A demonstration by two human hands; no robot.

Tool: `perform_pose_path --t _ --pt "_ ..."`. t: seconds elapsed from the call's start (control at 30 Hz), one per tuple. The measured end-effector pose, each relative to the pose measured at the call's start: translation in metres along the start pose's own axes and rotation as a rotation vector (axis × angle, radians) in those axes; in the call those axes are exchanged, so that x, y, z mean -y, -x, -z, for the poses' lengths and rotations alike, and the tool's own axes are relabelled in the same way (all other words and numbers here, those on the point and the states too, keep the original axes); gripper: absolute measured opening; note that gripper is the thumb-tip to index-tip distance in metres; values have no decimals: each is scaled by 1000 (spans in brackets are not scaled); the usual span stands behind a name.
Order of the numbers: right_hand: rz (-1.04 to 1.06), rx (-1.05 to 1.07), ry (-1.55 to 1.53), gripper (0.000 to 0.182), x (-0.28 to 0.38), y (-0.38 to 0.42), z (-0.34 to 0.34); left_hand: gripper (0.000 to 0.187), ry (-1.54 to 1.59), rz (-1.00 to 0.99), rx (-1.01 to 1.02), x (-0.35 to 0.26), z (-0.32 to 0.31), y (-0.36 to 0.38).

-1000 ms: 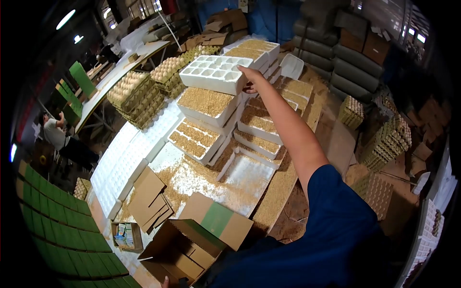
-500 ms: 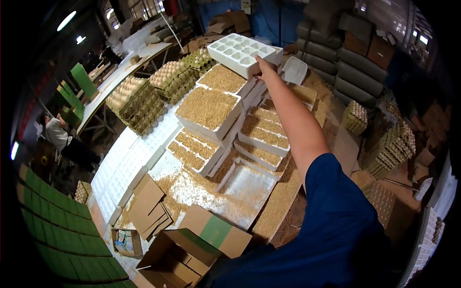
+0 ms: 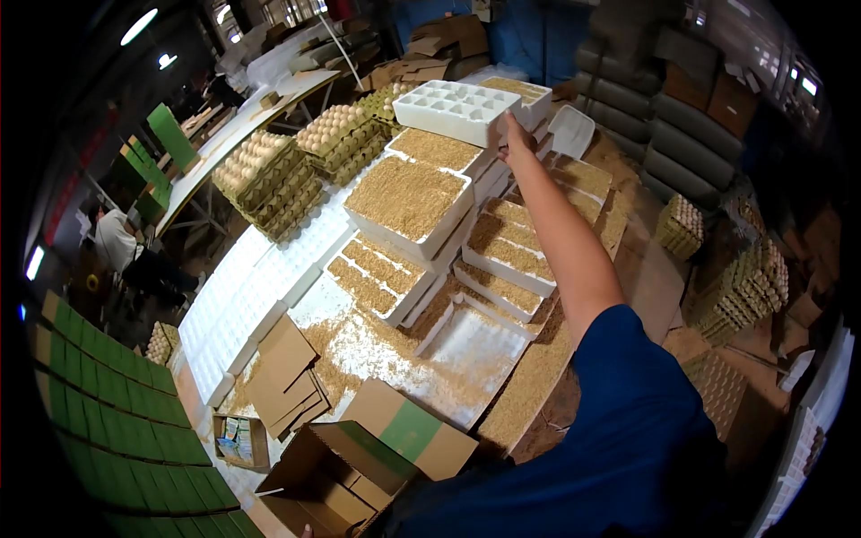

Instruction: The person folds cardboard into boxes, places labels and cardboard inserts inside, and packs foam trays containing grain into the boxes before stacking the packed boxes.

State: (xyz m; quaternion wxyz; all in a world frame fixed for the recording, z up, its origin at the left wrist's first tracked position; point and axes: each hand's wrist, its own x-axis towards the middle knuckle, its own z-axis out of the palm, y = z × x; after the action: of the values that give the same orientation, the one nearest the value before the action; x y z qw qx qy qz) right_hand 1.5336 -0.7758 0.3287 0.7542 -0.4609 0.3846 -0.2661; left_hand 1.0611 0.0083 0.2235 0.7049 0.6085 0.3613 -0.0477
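Note:
My right hand (image 3: pixel 515 141) grips the near right corner of a white foam tray (image 3: pixel 459 109) with rows of cups, at the top of the table. The tray's cups look empty. Under and behind it are white foam boxes filled with tan grain-like husks (image 3: pixel 408 194). Only a fingertip of my left hand (image 3: pixel 308 531) shows at the bottom edge, beside an open cardboard box (image 3: pixel 327 484); whether it holds anything is hidden.
Egg trays (image 3: pixel 269 184) are stacked at the back left. White foam trays (image 3: pixel 229 314) line the left side. Flat cardboard (image 3: pixel 287 377), green boxes (image 3: pixel 134 430) and a small box of packets (image 3: pixel 240 439) lie nearer. A person (image 3: pixel 117 242) is at far left.
The white foam tray has turned and shifted slightly, uncovering a husk-filled box behind it. The view has moved a little. A fingertip of my left hand has appeared at the bottom.

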Motion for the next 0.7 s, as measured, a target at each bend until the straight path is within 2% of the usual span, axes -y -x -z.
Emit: perform_pose_path --t 0.1,0.17,0.2,0.27,0.33,0.43,0.5,0.53,0.57,0.63,0.67,0.7 --pt "-13 117 33 91 -43 4 12 62 21 1 10 6 7 -3" --pt "-34 276 220 93 -80 59 18 62 29 2 22 10 12 -6" --pt "-38 284 228 93 -89 88 17 62 46 0 31 15 21 -7" --pt "-96 411 347 96 -104 135 18 59 60 0 -15 5 7 4" --pt "-123 442 375 97 -118 136 13 58 71 -5 -54 -7 -15 13" --pt "-115 479 453 98 -118 154 1 50 16 -95 2 -8 -26 17" --pt "-133 489 607 91 -117 164 -12 44 81 -134 41 -2 -19 7" --pt "-215 510 542 77 -116 162 -18 44 84 -130 42 1 -16 4" --pt "-215 508 545 77 -116 162 -20 43 75 -125 53 1 -14 2" --pt "-225 377 500 64 -111 162 -28 42 73 -124 70 3 -12 -5" --pt "-202 392 586 56 -107 156 -29 41 68 -157 81 5 -11 -7" --pt "-194 395 591 56 -110 143 -32 41 65 -191 89 7 -11 -9"
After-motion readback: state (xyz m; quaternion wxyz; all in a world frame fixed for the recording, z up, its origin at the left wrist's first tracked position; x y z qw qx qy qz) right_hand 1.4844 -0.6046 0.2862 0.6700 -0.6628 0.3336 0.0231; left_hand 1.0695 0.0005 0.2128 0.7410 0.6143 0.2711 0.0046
